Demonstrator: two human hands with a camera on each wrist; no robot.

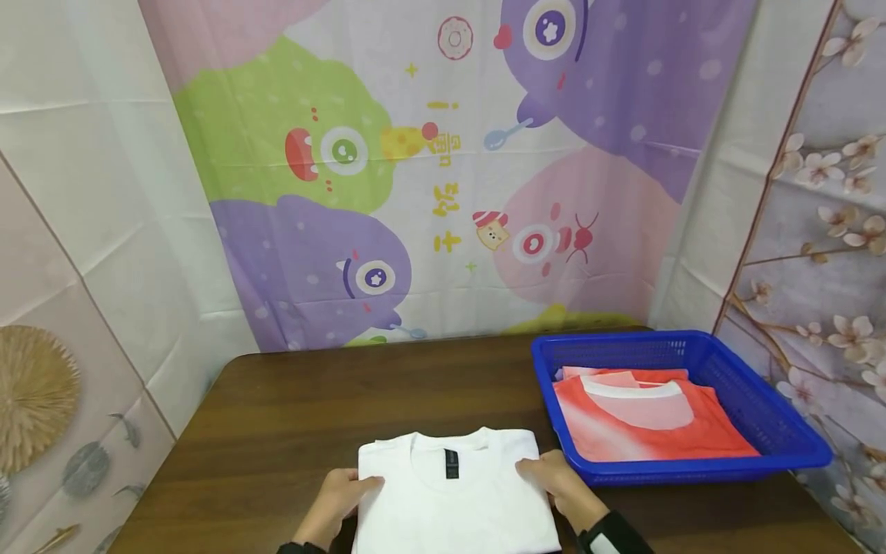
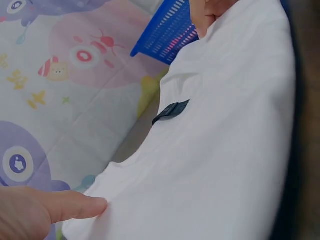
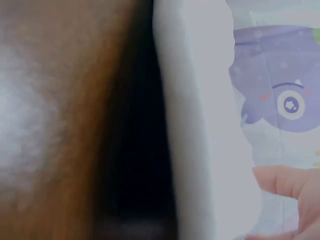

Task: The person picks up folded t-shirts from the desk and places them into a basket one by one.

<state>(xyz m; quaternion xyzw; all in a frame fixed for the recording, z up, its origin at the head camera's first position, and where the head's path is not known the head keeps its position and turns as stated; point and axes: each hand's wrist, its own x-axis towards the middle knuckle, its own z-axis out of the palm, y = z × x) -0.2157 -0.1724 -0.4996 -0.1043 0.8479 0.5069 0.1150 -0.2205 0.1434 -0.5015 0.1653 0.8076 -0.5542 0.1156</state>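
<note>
We see a folded white T-shirt (image 1: 457, 492) lying at the near edge of a dark wooden worktop (image 1: 291, 415), about midway along it, collar toward the far edge with a small black neck label (image 1: 452, 464) showing. Our left hand (image 1: 339, 496) sits at the shirt's left edge, its fingers (image 2: 75, 206) laid nearly straight against the cloth; the left wrist view shows one fingertip touching the hem and nothing pinched. Our right hand (image 1: 557, 481) rests on the shirt's right shoulder corner, fingers gently curved over the fabric. Whether they grip the cloth or only press on it we cannot tell, since the right wrist view is blurred and shows little beyond the shirt's white edge.

We judge the fold to be finished or nearly so, with both hands squaring and smoothing the bundle. A next move would call for sliding the fingers under both side edges, so the layers lift together without slipping apart.

A blue plastic basket (image 1: 761, 408) stands at the far right corner of the worktop, just beside the shirt, and holds a folded red and white garment (image 1: 644, 427).

Behind the worktop hangs a cartoon backdrop (image 1: 443, 169) of green, purple and pink round creatures. A blossom-printed panel (image 1: 824, 231) closes the right side and a pale panel (image 1: 69, 231) with a fan motif the left.
</note>
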